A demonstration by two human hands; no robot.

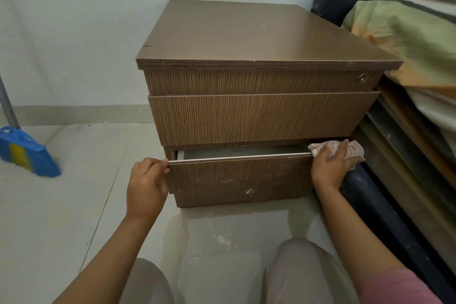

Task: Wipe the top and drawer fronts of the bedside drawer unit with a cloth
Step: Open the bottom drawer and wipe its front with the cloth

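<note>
A brown wood-grain bedside drawer unit (246,37) stands in the corner with three drawer fronts. The bottom drawer (237,180) is pulled out a little, showing its grey inside and white marks on its front. My left hand (148,180) grips the drawer's top left corner, fingers curled over the edge. My right hand (330,165) presses a white cloth with red lines (355,150) against the drawer's top right corner, fingers laid flat over it.
A bed with a green and orange pillow (407,37) and dark frame (394,180) lies close on the right. A blue and yellow broom (27,150) leans at the left wall. My knees (301,269) are on the pale tiled floor (74,205) before the unit.
</note>
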